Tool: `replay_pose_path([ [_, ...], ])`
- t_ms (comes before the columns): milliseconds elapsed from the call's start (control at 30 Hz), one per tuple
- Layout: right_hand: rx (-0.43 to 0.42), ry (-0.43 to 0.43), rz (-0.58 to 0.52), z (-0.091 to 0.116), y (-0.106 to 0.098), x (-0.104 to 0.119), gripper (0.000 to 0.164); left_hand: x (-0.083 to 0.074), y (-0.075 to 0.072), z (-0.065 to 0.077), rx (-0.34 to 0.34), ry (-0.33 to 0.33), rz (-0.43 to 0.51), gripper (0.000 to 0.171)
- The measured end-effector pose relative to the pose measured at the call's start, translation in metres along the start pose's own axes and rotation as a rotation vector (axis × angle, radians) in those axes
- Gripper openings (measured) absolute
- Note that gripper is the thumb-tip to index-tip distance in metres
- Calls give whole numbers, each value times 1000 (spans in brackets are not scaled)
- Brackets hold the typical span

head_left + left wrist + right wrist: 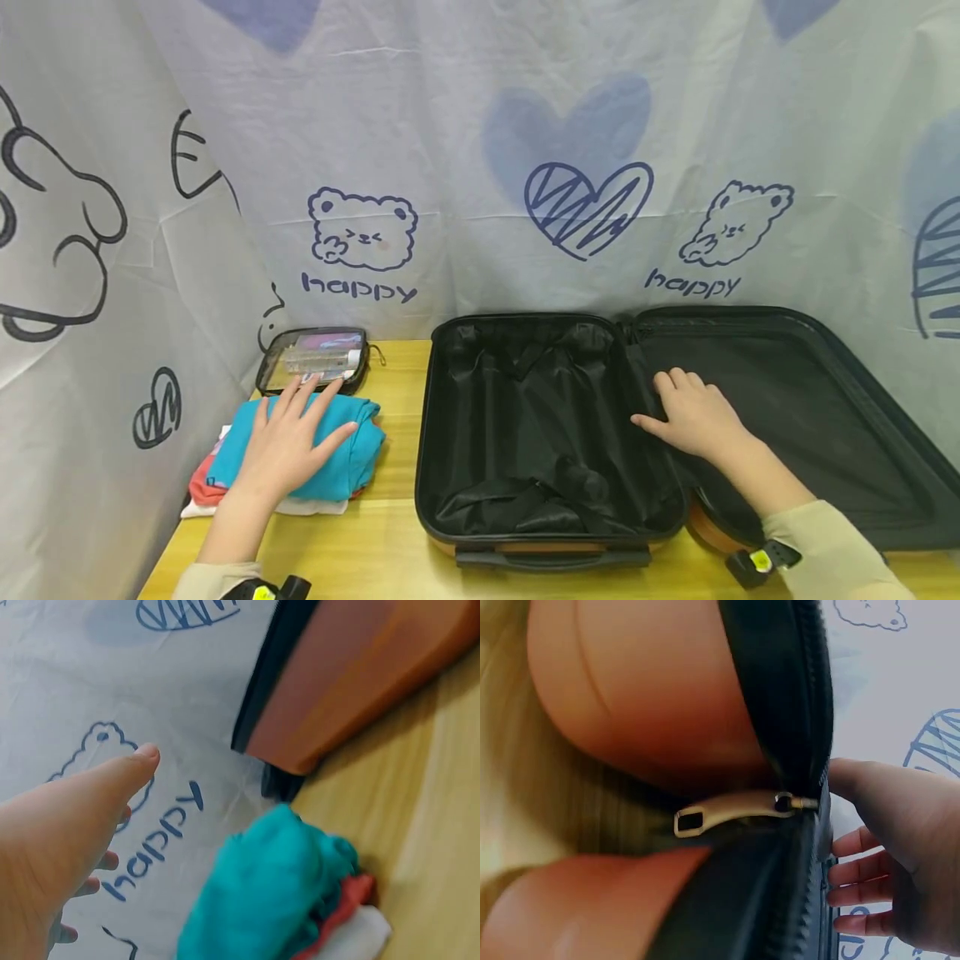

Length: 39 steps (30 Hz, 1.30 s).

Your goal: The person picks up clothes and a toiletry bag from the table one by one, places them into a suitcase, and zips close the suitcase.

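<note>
fingers apart, my left hand [283, 450] hovers above folded turquoise cloth [343, 468], my right hand [696, 418] above an open black-lined orange suitcase [517, 433].

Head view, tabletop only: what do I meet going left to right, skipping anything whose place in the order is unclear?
Folded clothes stack → suitcase's left half → suitcase's right half.

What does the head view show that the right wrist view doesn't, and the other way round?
Only the head view shows the left hand, the folded clothes, the see-through pouch and the suitcase's black interior. Only the right wrist view shows the metal zipper pull up close. Both show the right hand, parts of the orange suitcase shell and the printed curtain.
</note>
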State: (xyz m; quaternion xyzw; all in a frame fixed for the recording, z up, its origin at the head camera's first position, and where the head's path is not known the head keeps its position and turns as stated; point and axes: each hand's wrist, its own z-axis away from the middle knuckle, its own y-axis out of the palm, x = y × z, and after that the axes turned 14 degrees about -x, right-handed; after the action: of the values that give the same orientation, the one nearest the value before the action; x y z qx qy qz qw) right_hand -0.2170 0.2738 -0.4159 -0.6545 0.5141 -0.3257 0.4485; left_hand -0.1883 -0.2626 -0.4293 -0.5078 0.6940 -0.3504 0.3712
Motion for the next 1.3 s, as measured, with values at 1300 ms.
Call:
replay_pose_path([
  [1300, 24, -100, -8, -4, 9, -10, 64, 84, 6, 45, 56, -19, -76, 76],
])
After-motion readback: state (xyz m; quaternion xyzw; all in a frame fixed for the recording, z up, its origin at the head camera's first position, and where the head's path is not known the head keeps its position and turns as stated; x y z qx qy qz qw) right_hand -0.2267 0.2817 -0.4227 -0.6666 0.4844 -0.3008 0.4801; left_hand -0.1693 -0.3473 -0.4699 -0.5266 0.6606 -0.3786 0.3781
